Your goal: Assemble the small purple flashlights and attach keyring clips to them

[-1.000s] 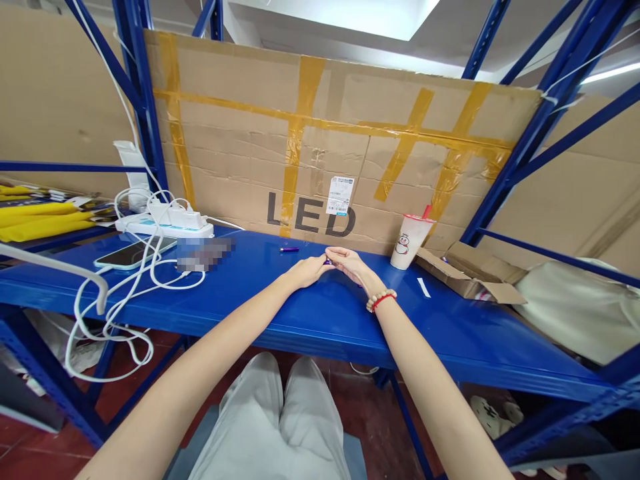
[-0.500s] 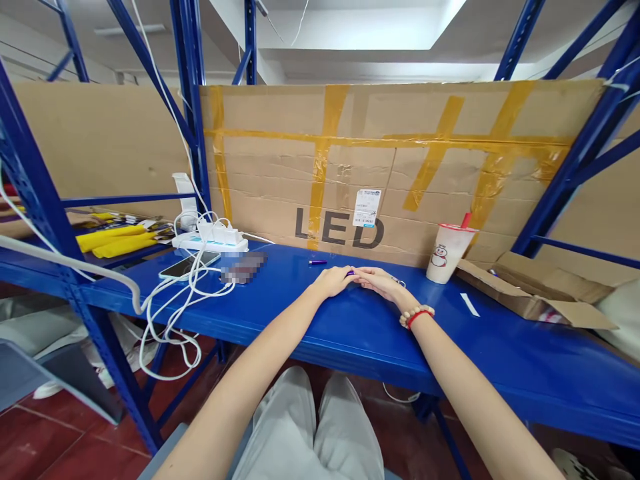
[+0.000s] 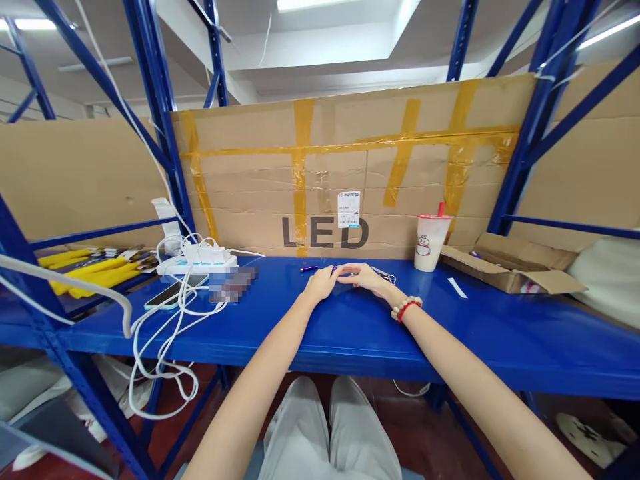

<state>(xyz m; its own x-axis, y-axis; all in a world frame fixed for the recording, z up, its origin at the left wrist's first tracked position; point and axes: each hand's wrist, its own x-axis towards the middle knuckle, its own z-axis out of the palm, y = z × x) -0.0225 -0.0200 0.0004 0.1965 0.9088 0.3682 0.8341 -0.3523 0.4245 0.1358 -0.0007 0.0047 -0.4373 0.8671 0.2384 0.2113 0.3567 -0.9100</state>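
Note:
My left hand (image 3: 320,285) is closed on a small purple piece (image 3: 335,269) just above the blue tabletop; only a bit of it shows, so I cannot tell its kind. Touching it from the other side is my right hand (image 3: 364,277), its fingertips pinched together at the left fingers. What they grip is hidden. A slim purple pen-like piece (image 3: 309,269) lies on the table just beyond the left hand. Behind the right hand is a small dark and white item (image 3: 385,275), partly covered. A beaded bracelet (image 3: 406,308) circles my right wrist.
Left stand a white power strip (image 3: 200,263) with tangled cables (image 3: 165,360) and a phone (image 3: 176,292). To the right are a drink cup (image 3: 429,245), a white strip (image 3: 457,288) and an open cardboard box (image 3: 515,267). A large cardboard panel (image 3: 250,193) backs the table.
The view has shifted and tilted slightly. My right hand has arched, opening a gap between its thumb and fingers. Both hands remain together, and more of the item behind the right hand shows.

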